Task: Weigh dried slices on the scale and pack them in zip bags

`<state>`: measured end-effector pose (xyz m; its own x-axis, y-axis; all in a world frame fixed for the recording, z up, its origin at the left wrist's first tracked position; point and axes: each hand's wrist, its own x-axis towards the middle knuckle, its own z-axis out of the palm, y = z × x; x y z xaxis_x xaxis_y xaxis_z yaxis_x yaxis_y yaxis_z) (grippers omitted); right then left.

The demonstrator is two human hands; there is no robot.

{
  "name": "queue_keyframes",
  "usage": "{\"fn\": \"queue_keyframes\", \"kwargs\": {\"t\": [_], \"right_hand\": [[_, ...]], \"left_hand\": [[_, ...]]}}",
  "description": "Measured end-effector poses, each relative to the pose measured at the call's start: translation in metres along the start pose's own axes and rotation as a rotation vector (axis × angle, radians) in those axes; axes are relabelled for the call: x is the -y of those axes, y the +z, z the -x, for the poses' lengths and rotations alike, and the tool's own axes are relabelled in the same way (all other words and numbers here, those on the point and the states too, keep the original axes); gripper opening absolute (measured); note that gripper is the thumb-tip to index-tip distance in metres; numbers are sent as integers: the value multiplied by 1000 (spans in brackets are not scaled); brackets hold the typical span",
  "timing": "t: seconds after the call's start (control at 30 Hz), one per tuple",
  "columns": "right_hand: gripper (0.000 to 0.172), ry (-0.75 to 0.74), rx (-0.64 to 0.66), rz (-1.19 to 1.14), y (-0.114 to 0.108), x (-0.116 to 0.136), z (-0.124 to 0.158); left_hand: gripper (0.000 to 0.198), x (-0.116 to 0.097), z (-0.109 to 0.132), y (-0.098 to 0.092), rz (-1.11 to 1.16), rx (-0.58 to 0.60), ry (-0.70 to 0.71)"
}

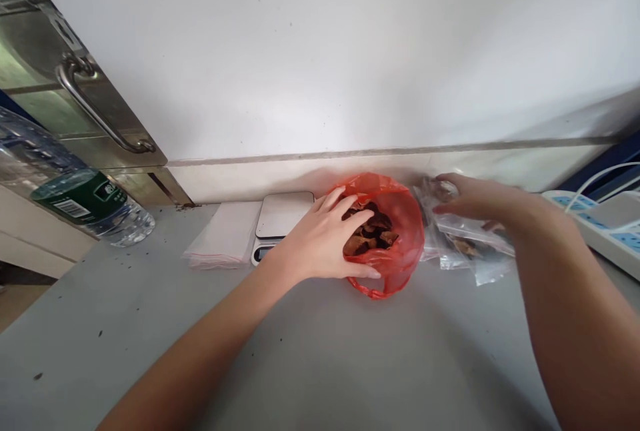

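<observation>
A red plastic bag (407, 237) stands with its mouth open, holding brown and dark dried pieces (370, 234). My left hand (327, 234) rests at the left side of its mouth, fingers spread and curved over the opening, with nothing seen in them. To the right of the red bag lies a pile of small clear zip bags (463, 247), some with brown pieces inside. My right hand (480, 201) reaches over this pile, thumb and fingers closed on a clear zip bag (447, 189) near the wall; its fingertips are partly hidden.
A small digital scale (284, 214) stands left of the red bag, beside a stack of flat zip bags (227, 231). A large water bottle (85, 197) is at the left. A white power strip (600, 224) lies at the right. The white wall (320, 51) bounds the grey table (320, 357) behind.
</observation>
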<state>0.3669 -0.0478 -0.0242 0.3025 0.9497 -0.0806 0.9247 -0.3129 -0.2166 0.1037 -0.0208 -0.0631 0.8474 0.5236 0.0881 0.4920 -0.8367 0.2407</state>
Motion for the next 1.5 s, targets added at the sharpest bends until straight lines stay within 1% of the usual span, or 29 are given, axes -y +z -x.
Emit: {"fn": "queue_keyframes", "kwargs": {"t": [0.07, 0.1, 0.17, 0.23, 0.27, 0.3, 0.37, 0.43, 0.47, 0.5, 0.57, 0.6, 0.63, 0.7, 0.73, 0.8, 0.83, 0.87, 0.97, 1.1, 1.17, 1.23, 1.3, 1.33, 1.37, 1.4, 1.43, 1.47, 1.5], "right_hand": [[55, 132, 12, -10, -4, 7, 6], [59, 190, 3, -16, -8, 10, 8], [61, 259, -51, -14, -15, 15, 13], [55, 286, -144, -44, -25, 21, 18], [49, 284, -195, -87, -30, 24, 21], [41, 277, -239, -156, -35, 28, 25], [29, 232, -265, -338, -43, 37, 34], [22, 129, -180, -517, -46, 46, 43], [22, 53, -93, -608, -46, 51, 46], [22, -36, 16, -704, -45, 55, 49], [26, -195, 221, -871, -38, 62, 51], [28, -247, 294, -926, -34, 65, 50], [28, -275, 336, -962, -29, 67, 49], [25, -296, 373, -1030, -21, 71, 45], [27, -305, 395, -1065, -17, 72, 42], [40, -346, 437, -1117, -13, 73, 39], [44, -367, 455, -1107, -11, 73, 38], [44, -384, 463, -1073, -11, 73, 37], [32, -374, 406, -940, -9, 74, 35], [43, -286, 290, -849, -3, 74, 28], [46, -264, 258, -831, 0, 74, 25], [45, -272, 304, -839, 2, 76, 24], [41, -304, 418, -853, 3, 78, 24], [39, -326, 465, -855, 3, 79, 25], [38, -348, 490, -851, 4, 80, 25], [37, -368, 494, -846, 5, 81, 25], [36, -384, 481, -837, 7, 82, 25], [35, -401, 460, -826, 9, 83, 24], [35, -416, 443, -818, 11, 84, 23]], "left_hand": [[96, 2, 1, -1, 6, -14, 8], [92, 3, 1, -1, 19, -35, 20], [75, 4, 1, -4, 60, -97, 44], [55, 5, 2, -9, 113, -182, 44], [49, 6, 2, -11, 144, -231, 31], [46, 7, 2, -14, 177, -286, 10], [49, 9, 4, -19, 258, -392, -44], [61, 11, 6, -23, 375, -464, -69], [64, 11, 7, -25, 455, -474, -62], [60, 11, 8, -28, 545, -471, -45], [38, 12, 9, -33, 719, -470, -12], [27, 12, 9, -35, 792, -481, -10], [24, 13, 10, -38, 847, -508, -19], [32, 18, 12, -43, 886, -570, -70], [35, 22, 13, -46, 876, -595, -106], [38, 30, 18, -50, 812, -628, -194], [39, 34, 20, -51, 773, -634, -239], [39, 38, 23, -52, 743, -635, -280], [42, 46, 28, -52, 704, -627, -352], [44, 52, 28, -50, 724, -614, -392], [43, 56, 29, -48, 724, -577, -464], [41, 60, 31, -47, 661, -495, -572], [41, 63, 33, -45, 492, -464, -651], [41, 62, 33, -44, 378, -490, -654], [38, 60, 33, -43, 277, -527, -621], [33, 57, 32, -42, 219, -546, -555], [27, 53, 31, -42, 212, -534, -470], [25, 48, 30, -41, 260, -474, -374], [29, 43, 28, -41, 356, -371, -288]]}}
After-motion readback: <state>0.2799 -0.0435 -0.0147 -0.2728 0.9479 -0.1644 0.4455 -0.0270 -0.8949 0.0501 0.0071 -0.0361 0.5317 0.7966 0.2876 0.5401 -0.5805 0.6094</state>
